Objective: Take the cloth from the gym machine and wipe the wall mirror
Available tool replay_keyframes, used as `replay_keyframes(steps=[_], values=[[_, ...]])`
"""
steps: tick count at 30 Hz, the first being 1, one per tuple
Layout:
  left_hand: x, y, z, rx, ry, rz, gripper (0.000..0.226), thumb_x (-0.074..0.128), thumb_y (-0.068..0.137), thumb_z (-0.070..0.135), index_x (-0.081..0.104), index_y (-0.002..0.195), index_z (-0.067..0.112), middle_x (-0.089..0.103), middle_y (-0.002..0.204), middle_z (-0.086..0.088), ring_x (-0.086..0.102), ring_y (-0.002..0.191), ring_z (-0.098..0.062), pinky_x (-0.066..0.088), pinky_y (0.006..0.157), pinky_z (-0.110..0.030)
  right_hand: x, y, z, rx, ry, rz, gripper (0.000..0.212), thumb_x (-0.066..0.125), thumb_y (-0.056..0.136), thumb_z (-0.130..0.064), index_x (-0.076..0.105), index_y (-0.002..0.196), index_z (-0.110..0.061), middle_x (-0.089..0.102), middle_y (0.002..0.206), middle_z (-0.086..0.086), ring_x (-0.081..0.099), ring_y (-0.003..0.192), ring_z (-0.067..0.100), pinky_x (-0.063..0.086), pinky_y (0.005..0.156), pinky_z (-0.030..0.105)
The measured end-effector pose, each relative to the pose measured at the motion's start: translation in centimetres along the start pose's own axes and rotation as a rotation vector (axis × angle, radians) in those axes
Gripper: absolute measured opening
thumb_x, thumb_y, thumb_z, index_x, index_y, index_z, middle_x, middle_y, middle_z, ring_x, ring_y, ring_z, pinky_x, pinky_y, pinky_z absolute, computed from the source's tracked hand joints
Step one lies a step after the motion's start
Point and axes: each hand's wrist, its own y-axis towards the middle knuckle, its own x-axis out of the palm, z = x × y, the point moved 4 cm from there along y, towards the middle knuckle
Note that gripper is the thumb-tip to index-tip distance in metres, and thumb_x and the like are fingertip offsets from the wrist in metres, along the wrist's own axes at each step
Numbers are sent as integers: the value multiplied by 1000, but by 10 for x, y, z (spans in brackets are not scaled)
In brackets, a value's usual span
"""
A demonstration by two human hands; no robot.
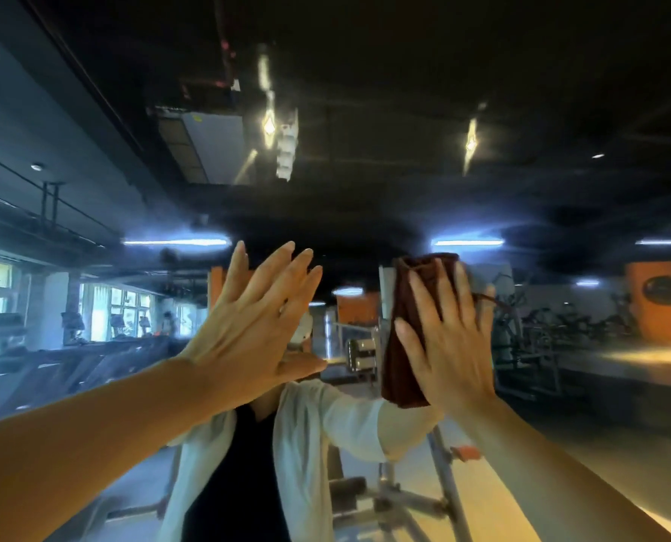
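Note:
The wall mirror (365, 170) fills the whole view right in front of me and reflects the gym. A folded dark brown cloth (404, 330) lies flat against the glass under my right hand (447, 338), whose straight, spread fingers press it on the mirror. To the left, my left hand (255, 326) is raised with its palm toward the glass and fingers straight, holding nothing. Whether it touches the mirror is unclear. Part of the cloth is hidden behind my right palm.
The mirror reflects a person in a white overshirt (306, 444), a gym bench frame (404, 498) low in the middle, treadmills (72, 365) by windows at left, and exercise bikes (561, 322) at right under a dark ceiling.

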Motion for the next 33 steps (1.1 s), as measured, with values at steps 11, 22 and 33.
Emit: replay_keyframes(steps=[11,22,33], values=[[11,32,27,-18,37,140,91,39,84,75,49,144,7,44,151,-16,26,149,-29,26,112,-68,-13,104,76,202,68,73,83,8,94,-67,18,160,-18,15,164,24,8,153,43,8,122,55],[-10,10,-50,-110,104,188,93,39,83,70,39,148,4,35,156,-20,18,151,-34,11,117,-66,-21,151,-79,-254,-25,41,78,8,99,-62,23,159,-16,17,164,25,8,153,42,11,125,56],[-26,-102,-181,-210,110,187,94,37,84,70,43,145,-2,40,153,-23,23,148,-36,17,114,-72,-17,164,-259,-388,-99,80,74,13,101,-60,24,159,-16,20,163,24,10,153,41,10,125,54]])
